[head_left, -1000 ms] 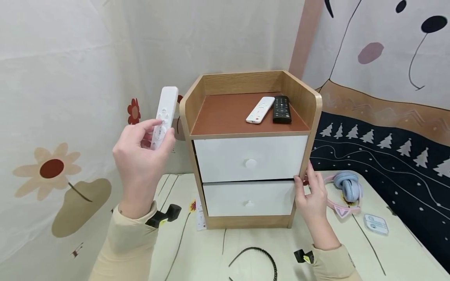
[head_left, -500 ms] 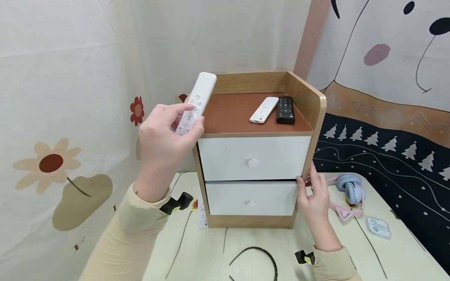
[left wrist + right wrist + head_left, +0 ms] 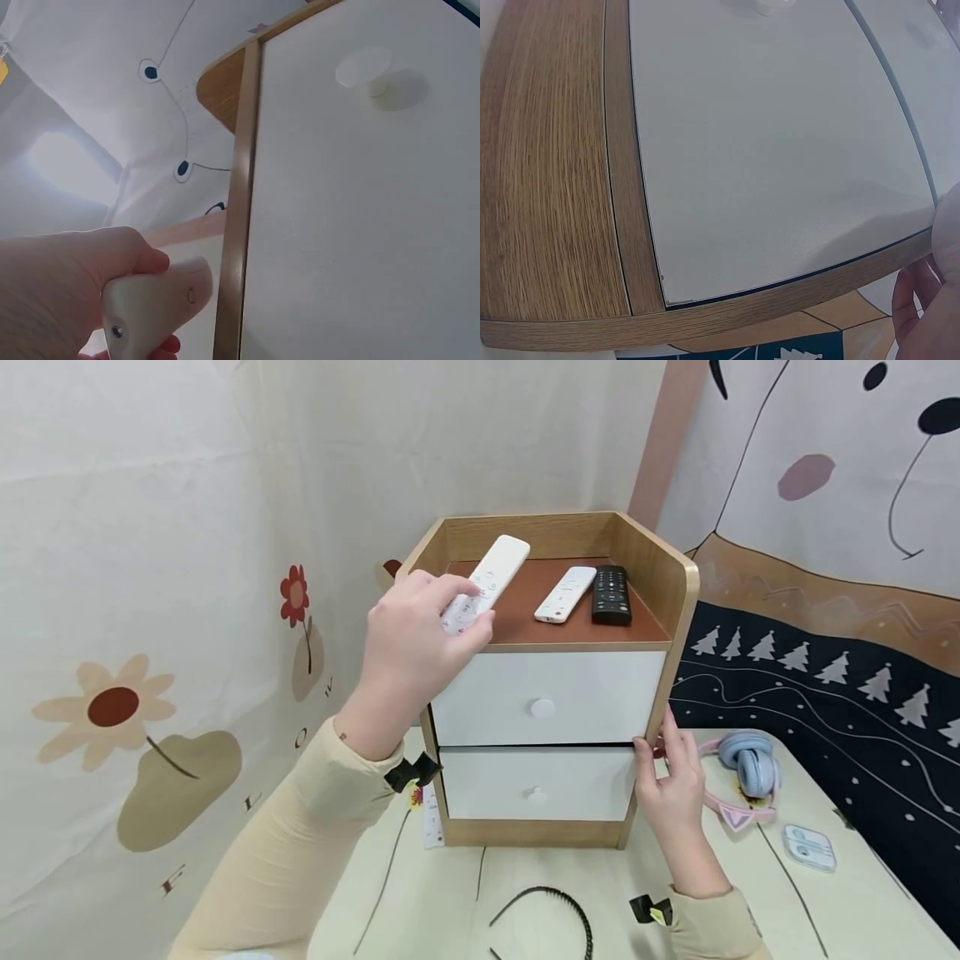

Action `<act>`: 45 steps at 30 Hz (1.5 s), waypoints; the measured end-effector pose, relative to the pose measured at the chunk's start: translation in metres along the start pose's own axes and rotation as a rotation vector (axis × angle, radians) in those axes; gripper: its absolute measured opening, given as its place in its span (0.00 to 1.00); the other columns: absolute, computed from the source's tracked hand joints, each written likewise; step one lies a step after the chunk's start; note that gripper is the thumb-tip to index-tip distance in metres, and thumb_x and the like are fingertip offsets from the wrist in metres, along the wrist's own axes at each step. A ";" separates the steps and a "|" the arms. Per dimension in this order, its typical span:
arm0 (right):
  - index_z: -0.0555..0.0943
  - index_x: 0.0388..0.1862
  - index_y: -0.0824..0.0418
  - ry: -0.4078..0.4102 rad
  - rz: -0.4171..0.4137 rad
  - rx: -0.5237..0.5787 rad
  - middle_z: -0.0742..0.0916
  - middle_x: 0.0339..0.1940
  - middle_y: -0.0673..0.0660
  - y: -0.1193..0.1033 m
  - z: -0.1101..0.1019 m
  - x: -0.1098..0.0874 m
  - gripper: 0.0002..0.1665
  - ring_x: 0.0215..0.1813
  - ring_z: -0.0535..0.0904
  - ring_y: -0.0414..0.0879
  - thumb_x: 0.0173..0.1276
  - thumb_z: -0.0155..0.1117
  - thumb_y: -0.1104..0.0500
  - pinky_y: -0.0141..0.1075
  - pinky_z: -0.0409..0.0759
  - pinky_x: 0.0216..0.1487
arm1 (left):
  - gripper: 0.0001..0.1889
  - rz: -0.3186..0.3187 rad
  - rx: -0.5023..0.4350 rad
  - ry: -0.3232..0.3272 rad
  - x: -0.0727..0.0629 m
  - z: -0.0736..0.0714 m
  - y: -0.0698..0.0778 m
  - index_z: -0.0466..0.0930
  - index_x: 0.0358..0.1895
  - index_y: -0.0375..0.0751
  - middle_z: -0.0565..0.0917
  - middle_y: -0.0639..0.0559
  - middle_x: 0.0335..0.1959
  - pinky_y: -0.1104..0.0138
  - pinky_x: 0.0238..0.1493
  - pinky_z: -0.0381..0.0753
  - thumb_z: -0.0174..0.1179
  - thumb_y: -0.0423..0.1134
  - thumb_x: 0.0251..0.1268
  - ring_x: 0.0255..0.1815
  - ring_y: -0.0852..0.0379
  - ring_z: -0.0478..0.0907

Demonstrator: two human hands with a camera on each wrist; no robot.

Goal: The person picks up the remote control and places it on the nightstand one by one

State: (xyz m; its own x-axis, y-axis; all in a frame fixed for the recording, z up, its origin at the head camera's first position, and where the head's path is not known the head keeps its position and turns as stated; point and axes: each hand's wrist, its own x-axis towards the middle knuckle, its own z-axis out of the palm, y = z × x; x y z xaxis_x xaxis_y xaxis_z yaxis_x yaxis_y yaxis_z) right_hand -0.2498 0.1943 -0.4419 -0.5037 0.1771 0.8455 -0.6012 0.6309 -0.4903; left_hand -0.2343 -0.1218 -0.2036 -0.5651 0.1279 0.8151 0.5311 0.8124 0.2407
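Note:
In the head view my left hand point(image 3: 412, 639) holds a white remote control point(image 3: 495, 572) between thumb and fingers, over the left part of the cabinet's brown top shelf point(image 3: 517, 631). The remote is tilted, its buttons facing me. The left wrist view shows the rounded end of this remote point(image 3: 154, 304) beside the cabinet's wooden edge. A second white remote point(image 3: 566, 595) and a black remote point(image 3: 611, 596) lie side by side on the shelf's right half. My right hand point(image 3: 667, 793) rests against the cabinet's right side, its thumb at the front edge and its fingers fairly straight.
The wooden cabinet point(image 3: 536, 833) has two white drawers with knobs, both pushed in. On the table, blue-and-pink headphones point(image 3: 746, 768) and a small clear case point(image 3: 808, 847) lie to the right. A black headband point(image 3: 573, 906) lies in front. Raised wooden walls edge the shelf.
My left hand has carried the white remote rightwards, from left of the cabinet to over the shelf, and tilted it further right. The right hand has stayed at the cabinet's side.

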 end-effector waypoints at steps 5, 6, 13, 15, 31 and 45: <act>0.70 0.84 0.65 0.013 -0.008 -0.006 0.81 0.44 0.70 -0.001 0.001 0.000 0.44 0.45 0.75 0.33 0.71 0.72 0.72 0.13 0.72 0.52 | 0.15 -0.034 0.040 -0.139 0.011 0.009 0.007 0.91 0.52 0.46 0.90 0.44 0.44 0.48 0.42 0.82 0.68 0.47 0.68 0.45 0.44 0.83; 0.70 0.84 0.65 0.020 -0.015 -0.006 0.81 0.44 0.70 -0.002 0.001 0.001 0.44 0.44 0.76 0.34 0.70 0.72 0.73 0.13 0.72 0.51 | 0.15 -0.042 0.044 -0.161 0.012 0.011 0.008 0.91 0.52 0.46 0.90 0.45 0.44 0.49 0.42 0.83 0.68 0.46 0.68 0.45 0.44 0.83; 0.71 0.83 0.67 0.026 -0.033 -0.004 0.81 0.42 0.69 -0.002 0.001 0.000 0.43 0.41 0.77 0.42 0.70 0.72 0.73 0.13 0.70 0.52 | 0.13 -0.131 0.073 -0.300 0.028 0.023 0.010 0.90 0.51 0.48 0.90 0.47 0.43 0.48 0.48 0.82 0.67 0.47 0.69 0.43 0.44 0.82; 0.71 0.83 0.67 0.023 -0.030 -0.003 0.81 0.43 0.69 -0.002 0.001 0.000 0.43 0.42 0.77 0.41 0.70 0.72 0.73 0.13 0.70 0.52 | 0.13 -0.160 0.076 -0.334 0.033 0.025 0.011 0.90 0.51 0.49 0.88 0.48 0.42 0.48 0.50 0.81 0.67 0.47 0.69 0.43 0.45 0.81; 0.71 0.83 0.68 0.030 -0.042 0.000 0.81 0.43 0.69 -0.002 0.001 0.001 0.44 0.41 0.77 0.42 0.68 0.72 0.74 0.14 0.71 0.51 | 0.11 -0.252 0.122 -0.437 0.051 0.052 0.018 0.89 0.49 0.52 0.91 0.55 0.47 0.54 0.52 0.84 0.66 0.50 0.70 0.47 0.51 0.83; 0.70 0.84 0.67 0.001 -0.010 -0.010 0.80 0.45 0.71 0.001 0.000 0.000 0.44 0.44 0.76 0.37 0.70 0.72 0.72 0.14 0.71 0.52 | 0.28 -0.217 -0.037 -0.638 0.056 0.049 0.008 0.83 0.75 0.56 0.86 0.54 0.60 0.58 0.62 0.79 0.63 0.58 0.76 0.58 0.55 0.79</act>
State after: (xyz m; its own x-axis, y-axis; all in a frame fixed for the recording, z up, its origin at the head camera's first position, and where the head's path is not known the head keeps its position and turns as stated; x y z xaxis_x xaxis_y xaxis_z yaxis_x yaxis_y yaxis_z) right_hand -0.2501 0.1948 -0.4426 -0.4969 0.1711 0.8508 -0.6000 0.6406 -0.4792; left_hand -0.2925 -0.0806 -0.1816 -0.9175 0.2841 0.2782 0.3783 0.8391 0.3909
